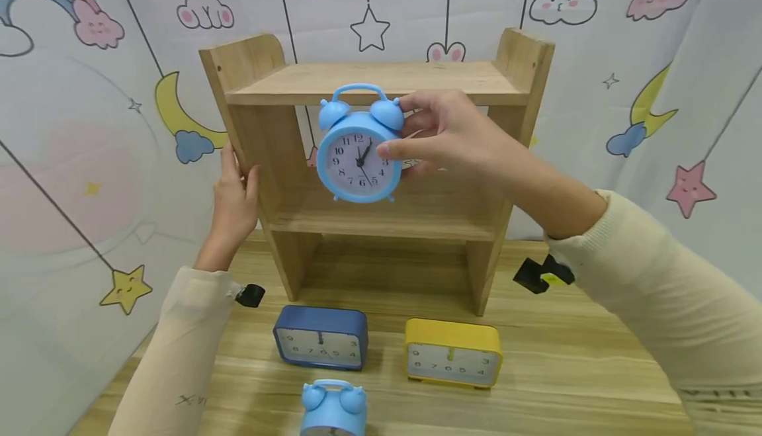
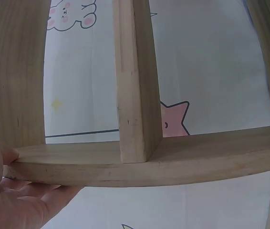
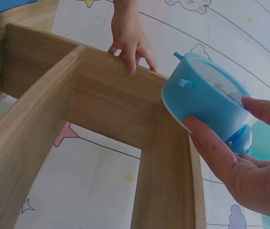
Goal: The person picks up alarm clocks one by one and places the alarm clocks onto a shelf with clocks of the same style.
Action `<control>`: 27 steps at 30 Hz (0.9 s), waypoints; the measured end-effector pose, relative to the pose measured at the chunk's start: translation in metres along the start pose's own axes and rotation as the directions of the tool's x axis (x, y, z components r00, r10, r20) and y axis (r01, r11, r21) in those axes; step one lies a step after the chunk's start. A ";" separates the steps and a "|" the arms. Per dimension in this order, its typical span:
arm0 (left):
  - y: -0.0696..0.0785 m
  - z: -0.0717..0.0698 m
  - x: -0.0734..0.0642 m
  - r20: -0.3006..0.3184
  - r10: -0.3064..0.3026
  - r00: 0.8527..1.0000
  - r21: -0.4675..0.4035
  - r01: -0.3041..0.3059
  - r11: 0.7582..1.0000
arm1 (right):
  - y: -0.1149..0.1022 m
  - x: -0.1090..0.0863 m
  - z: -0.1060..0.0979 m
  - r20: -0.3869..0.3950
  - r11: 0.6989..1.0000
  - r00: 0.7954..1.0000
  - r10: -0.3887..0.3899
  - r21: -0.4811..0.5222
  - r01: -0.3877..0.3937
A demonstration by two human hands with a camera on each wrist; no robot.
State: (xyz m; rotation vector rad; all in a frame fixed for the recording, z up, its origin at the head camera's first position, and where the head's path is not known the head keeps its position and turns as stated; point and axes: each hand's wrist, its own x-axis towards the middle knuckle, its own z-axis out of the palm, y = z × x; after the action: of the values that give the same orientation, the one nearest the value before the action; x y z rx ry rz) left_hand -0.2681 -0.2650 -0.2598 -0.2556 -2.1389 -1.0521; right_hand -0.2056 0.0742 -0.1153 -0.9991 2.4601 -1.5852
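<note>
From here I have the right hand [image 1: 443,130] pinching the light-blue alarm clock [image 1: 351,174] upright before the shelf's [image 1: 381,79] upper opening, left hand [image 1: 234,201] gripping the shelf's side, so best keep the clock level, thumb light, shelf braced.
</note>
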 end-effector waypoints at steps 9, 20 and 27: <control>-0.001 0.000 -0.001 -0.005 -0.007 1.000 0.000 0.007 1.000 | -0.015 0.012 -0.001 0.002 0.998 0.999 -0.054 0.043 0.054; -0.003 0.000 0.000 -0.010 0.009 1.000 0.005 -0.009 1.000 | -0.024 0.026 0.000 -0.027 0.999 0.999 -0.025 0.029 0.026; -0.001 -0.001 0.001 -0.006 0.002 1.000 0.011 -0.002 1.000 | -0.033 0.035 -0.001 -0.033 0.999 0.998 -0.044 0.016 0.045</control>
State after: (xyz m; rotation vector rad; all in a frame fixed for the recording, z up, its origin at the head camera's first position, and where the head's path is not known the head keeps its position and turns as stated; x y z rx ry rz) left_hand -0.2690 -0.2670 -0.2591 -0.2483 -2.1379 -1.0382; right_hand -0.2176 0.0479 -0.0773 -1.0414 2.4579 -1.6457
